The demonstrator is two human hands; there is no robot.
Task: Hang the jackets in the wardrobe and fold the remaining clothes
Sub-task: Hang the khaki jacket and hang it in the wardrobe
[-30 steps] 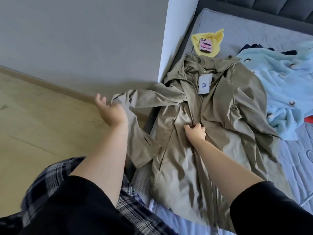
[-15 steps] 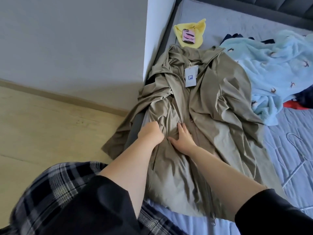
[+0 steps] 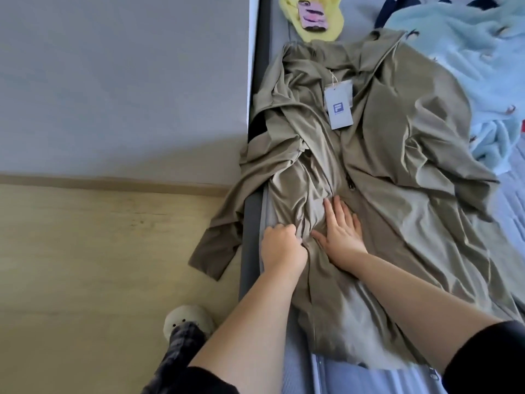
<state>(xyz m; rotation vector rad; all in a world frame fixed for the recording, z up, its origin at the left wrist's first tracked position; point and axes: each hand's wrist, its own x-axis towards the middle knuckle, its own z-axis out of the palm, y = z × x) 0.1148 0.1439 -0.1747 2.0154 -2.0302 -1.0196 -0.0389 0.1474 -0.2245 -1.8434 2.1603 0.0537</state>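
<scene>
The olive jacket (image 3: 392, 166) lies spread on the bed (image 3: 505, 200), its left sleeve trailing floorward, left hand (image 3: 281, 245) bunching the front panel, right hand (image 3: 341, 231) pressing flat beside it; next likely zipping, needing 2 aligned edges.

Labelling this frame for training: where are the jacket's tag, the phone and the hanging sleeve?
tag (image 3: 339, 107): head view, logo.
phone (image 3: 313, 17): head view, pink case.
sleeve (image 3: 216, 251): head view, cuff end.

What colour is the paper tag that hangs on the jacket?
The tag is pale grey-white with a small blue logo square, seen clearly in the head view, on the khaki jacket.
</scene>
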